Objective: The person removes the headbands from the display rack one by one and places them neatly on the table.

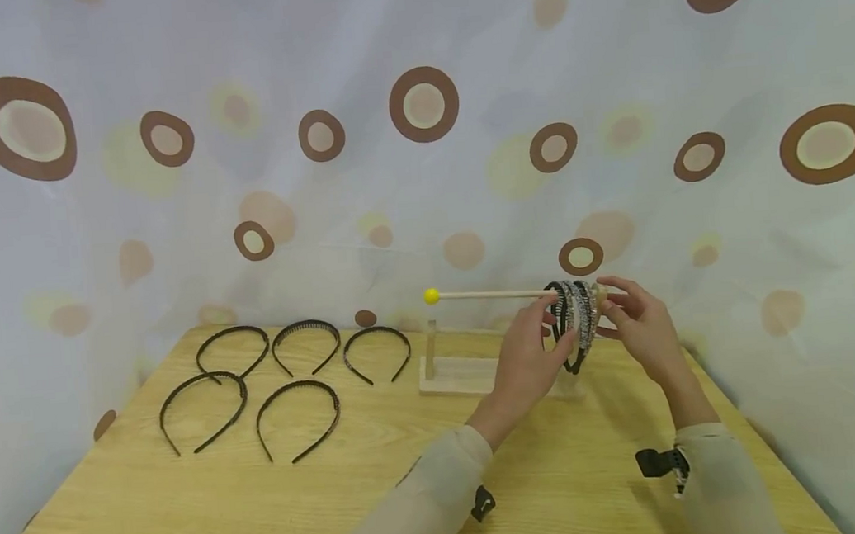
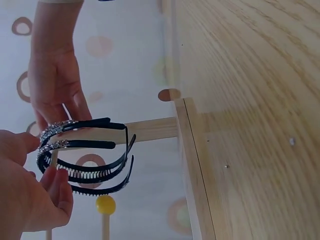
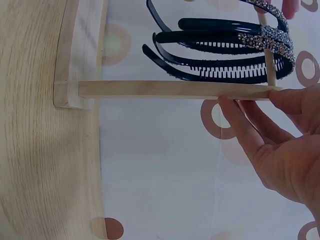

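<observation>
Black headbands with silver glitter (image 1: pixel 579 323) hang together on the wooden rod (image 1: pixel 489 294) of a wooden stand (image 1: pixel 453 374), near its right end. My left hand (image 1: pixel 526 347) holds the front of this bunch, thumb (image 2: pixel 30 142) on one side and curled fingers (image 2: pixel 60 192) on the other. Comb teeth line the inside of the bands (image 3: pixel 225 72). At the rod's right end, my right hand (image 1: pixel 643 322) pinches the top of the stand's upright post (image 3: pixel 170 90) between thumb and fingers. The rod's left end carries a yellow ball (image 1: pixel 432 296).
Several dark headbands lie on the left of the table, among them one at the front (image 1: pixel 296 384) and one nearest the stand (image 1: pixel 376 330). A stick with a yellow ball (image 2: pixel 106 205) shows under the bands in the left wrist view. A patterned curtain (image 1: pixel 362 189) backs the table.
</observation>
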A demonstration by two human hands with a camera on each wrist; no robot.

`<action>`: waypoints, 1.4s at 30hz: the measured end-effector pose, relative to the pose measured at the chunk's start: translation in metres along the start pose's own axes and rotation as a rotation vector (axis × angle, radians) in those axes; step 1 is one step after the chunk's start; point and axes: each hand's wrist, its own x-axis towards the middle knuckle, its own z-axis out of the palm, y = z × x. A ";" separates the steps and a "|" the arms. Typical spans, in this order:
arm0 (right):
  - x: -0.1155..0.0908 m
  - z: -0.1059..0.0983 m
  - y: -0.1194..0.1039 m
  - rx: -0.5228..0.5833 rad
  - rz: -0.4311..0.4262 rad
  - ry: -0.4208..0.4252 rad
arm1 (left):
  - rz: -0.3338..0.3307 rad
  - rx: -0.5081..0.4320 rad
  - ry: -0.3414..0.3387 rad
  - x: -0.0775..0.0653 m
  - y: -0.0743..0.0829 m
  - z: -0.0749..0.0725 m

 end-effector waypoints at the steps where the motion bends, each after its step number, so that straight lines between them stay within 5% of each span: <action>1: 0.000 -0.001 0.000 -0.001 -0.002 0.004 | 0.003 0.022 -0.009 0.000 0.000 0.002; 5: 0.000 -0.007 0.000 0.001 -0.017 0.013 | 0.000 0.095 -0.047 0.001 0.003 0.009; 14: 0.000 -0.017 -0.007 -0.007 -0.017 0.025 | 0.042 0.006 -0.079 0.003 0.006 0.023; 37: -0.001 -0.002 -0.002 -0.054 0.015 0.013 | 0.032 -0.075 0.093 -0.013 -0.004 0.023; 42: -0.002 -0.001 -0.002 -0.054 0.007 0.016 | 0.019 -0.034 0.108 -0.016 -0.006 0.020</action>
